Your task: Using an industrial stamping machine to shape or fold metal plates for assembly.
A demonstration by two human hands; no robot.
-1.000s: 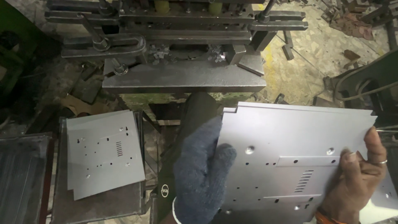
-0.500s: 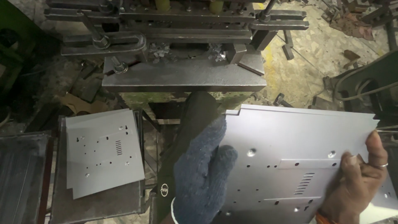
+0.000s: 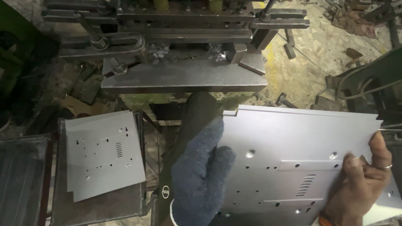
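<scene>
Hands, two, both yours; your left hand [image 3: 201, 175], in a dark blue knitted glove, lies flat on the left edge of the metal sheet [image 3: 293, 150], thumb over the top face, fingers stretched upward; your right hand [image 3: 360, 184], bare, one ring on a finger, is clamped on the sheet's right edge, thumb on top near the notched corner.

Metal sheet in hand, one; grey, flat, punched with small round holes and one block of slanted louvre slots; it lies roughly level in front of you, below and just short of the press bed [image 3: 184, 79], not touching it.

Punched sheets on the left, a stack [image 3: 102, 155]; the top one shows the same hole pattern and one louvre block; at least two edges show at the lower corner, the exact count cannot be told.

Tray [image 3: 100, 205], one, dark metal, holding that stack; a second, darker, ribbed panel [image 3: 21, 175] lies beside it at the far left.

Press, one; heavy dark steel, with one clamp bar [image 3: 100, 44] at the left; loose metal chips [image 3: 161, 50] sit in two small heaps on the tooling.

Against half a second ago: the sheet sits much as it did; your right thumb has come down from upright to lie along the edge; your left glove holds the same place; the stack has not shifted.
</scene>
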